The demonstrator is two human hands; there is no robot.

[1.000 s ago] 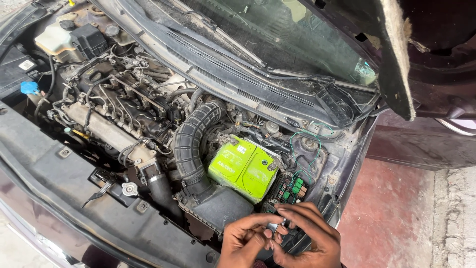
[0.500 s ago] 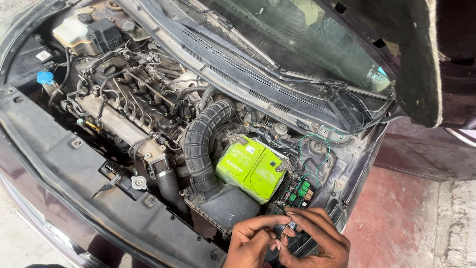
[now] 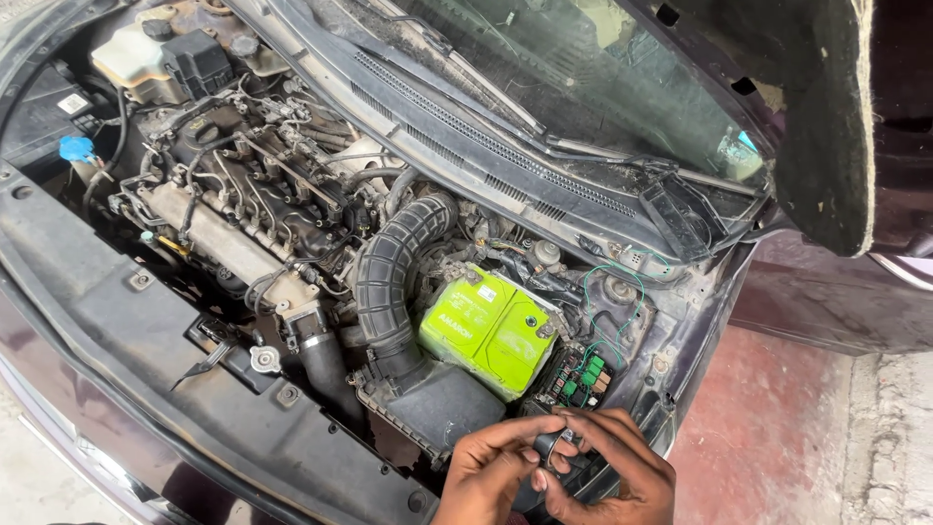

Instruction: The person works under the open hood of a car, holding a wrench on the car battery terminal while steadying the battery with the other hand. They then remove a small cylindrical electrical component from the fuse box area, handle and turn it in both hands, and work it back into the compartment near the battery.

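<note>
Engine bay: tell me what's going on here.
A person stands at the front of a car with its hood up. Both hands meet low over the bay: the left hand and right hand pinch a small dark part between their fingertips; what kind of part it is cannot be told. Just above them sits an open fuse box with green pieces, beside a bright green battery. A ribbed black intake hose curves down to the air box.

Battery [image 3: 491, 328] bright lime green; fuse box [image 3: 581, 377] black with green and orange-red inserts; ribbed intake hose [image 3: 389, 267] matt black; reservoir cap [image 3: 76, 149] blue; thin wire [image 3: 604, 292] green; car body [image 3: 58, 389] dark maroon; floor [image 3: 768, 437] faded red; small part [image 3: 552, 445] between fingers dark grey.
</note>
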